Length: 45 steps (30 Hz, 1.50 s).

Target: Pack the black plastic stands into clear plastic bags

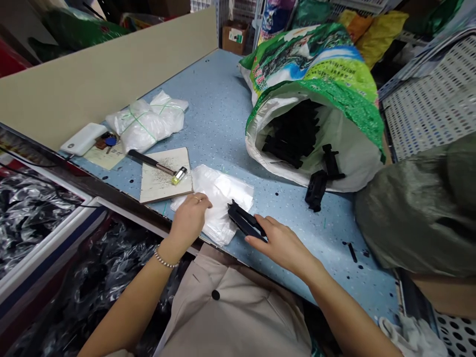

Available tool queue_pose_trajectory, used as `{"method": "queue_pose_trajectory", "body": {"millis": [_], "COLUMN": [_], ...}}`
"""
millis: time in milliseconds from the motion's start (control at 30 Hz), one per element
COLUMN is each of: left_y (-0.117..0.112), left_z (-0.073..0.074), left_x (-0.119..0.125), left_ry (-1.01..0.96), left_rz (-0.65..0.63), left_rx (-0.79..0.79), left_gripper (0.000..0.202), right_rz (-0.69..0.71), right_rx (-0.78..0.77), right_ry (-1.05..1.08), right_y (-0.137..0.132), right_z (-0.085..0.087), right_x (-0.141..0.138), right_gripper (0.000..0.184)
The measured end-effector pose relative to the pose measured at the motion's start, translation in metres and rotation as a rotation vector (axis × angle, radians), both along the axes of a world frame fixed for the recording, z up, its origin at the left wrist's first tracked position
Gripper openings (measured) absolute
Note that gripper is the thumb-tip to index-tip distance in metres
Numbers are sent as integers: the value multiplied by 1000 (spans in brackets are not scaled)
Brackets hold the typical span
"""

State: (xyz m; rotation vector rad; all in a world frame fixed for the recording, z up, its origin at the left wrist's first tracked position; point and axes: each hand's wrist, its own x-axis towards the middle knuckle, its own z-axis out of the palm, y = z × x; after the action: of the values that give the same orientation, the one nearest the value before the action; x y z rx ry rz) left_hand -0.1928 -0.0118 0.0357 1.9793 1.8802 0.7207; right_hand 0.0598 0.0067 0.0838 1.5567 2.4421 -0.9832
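Note:
My left hand [190, 217] rests with curled fingers on a stack of clear plastic bags [219, 198] at the near edge of the blue table [219, 104]. My right hand [282, 244] grips a black plastic part [243, 219] that lies across the bags' right side. A big green and white woven sack [316, 99] lies open on its side at the right. More black parts [293, 134] fill its mouth. Two others [322, 178] have spilled onto the table in front of it.
A small hammer [159, 166] lies on a pale board [163, 178] left of the bags. Behind are tied bundles of bags [148, 121], a white power bank [84, 139] and keys. A grey-green sack [420, 208] sits at the right. Black film fills bins at lower left.

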Motion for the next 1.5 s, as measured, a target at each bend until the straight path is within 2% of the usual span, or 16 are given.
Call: {"method": "queue_pose_trajectory", "body": {"millis": [67,167,300,400,500,567,633,700,767,867,900,967,1067,1200,1367,1500], "left_y": [-5,-6,-2,-4,-14,-24,-33,-37,-36,-36,-37,-42,-54,-61,-63,-76], "left_z": [9,10,-3,-8,-4,-2,-1,-3,-5,-6,-5,0,7,12,16,32], "left_x": [-5,-7,-3,0,9,19,27,27,19,6,5,10,25,32,26,12], "left_ry": [147,117,-85,-132,-68,-38,-38,-61,-82,-71,-65,-78,-152,-206,-92,-27], "left_rz": [45,-4,-38,-25,-91,-210,-327,-364,-301,-221,-244,-362,-526,-542,-471,-305], "left_rx": [64,38,-58,-85,-53,-29,-11,7,47,117,132,141,144,119,-16,82], "left_gripper": [38,48,52,59,67,73,79,81,80,78,79,80,81,80,75,57], "right_rz": [-22,-150,-348,-436,-552,-592,-591,-561,-521,-531,-550,-629,-789,-836,-700,-471], "right_rx": [-7,-136,-668,-930,-903,-739,-511,-409,-575,-1019,-1128,-1210,-1169,-1073,-638,-606], "right_ry": [32,274,749,880,941,913,828,792,857,1037,1086,1174,1287,1339,1156,1183], "right_y": [2,4,0,-5,-5,-4,-5,-8,-12,-14,-13,-10,-5,-12,-38,-54], "right_z": [0,-4,-18,-36,-52,-57,-56,-53,-51,-54,-56,-61,-65,-62,-51,-38], "right_x": [2,8,8,-5,-24,-36,-45,-49,-48,-41,-40,-39,-42,-52,-72,-88], "right_gripper": [56,54,55,49,49,55,79,97,90,66,61,55,41,36,46,36]}}
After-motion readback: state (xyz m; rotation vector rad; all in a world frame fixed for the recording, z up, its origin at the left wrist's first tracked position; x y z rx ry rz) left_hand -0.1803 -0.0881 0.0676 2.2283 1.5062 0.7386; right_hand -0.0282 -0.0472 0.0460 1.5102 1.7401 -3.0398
